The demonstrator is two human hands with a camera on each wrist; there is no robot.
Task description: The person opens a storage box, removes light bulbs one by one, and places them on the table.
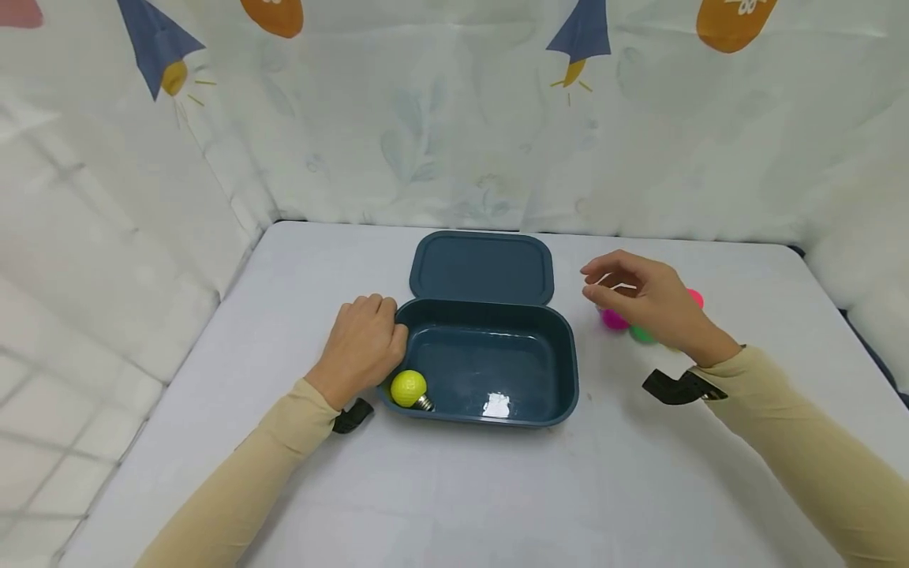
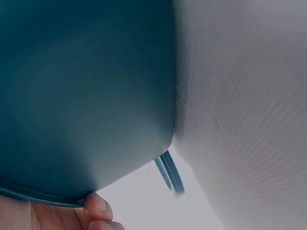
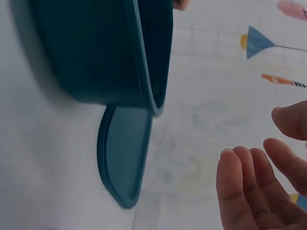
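My left hand (image 1: pixel 364 341) grips the left rim of a dark teal plastic box (image 1: pixel 490 420); in the left wrist view its fingertips (image 2: pixel 98 205) curl at the rim. Inside the box's near left corner lies a yellow light bulb (image 1: pixel 409 388) with a metal screw base. Over to the right, my right hand (image 1: pixel 649 304) is above several round coloured things, holding nothing, its fingers loosely bent. Of these, a magenta one (image 1: pixel 615 319), a green one (image 1: pixel 642 335) and a pink one (image 1: pixel 697 298) show, partly hidden by the hand.
The matching flat lid (image 1: pixel 483 268) lies directly behind the box, at its far rim. A white cloth covers the table (image 1: pixel 490 505). Patterned white curtains (image 1: pixel 440 134) stand behind the table's far edge and along its sides.
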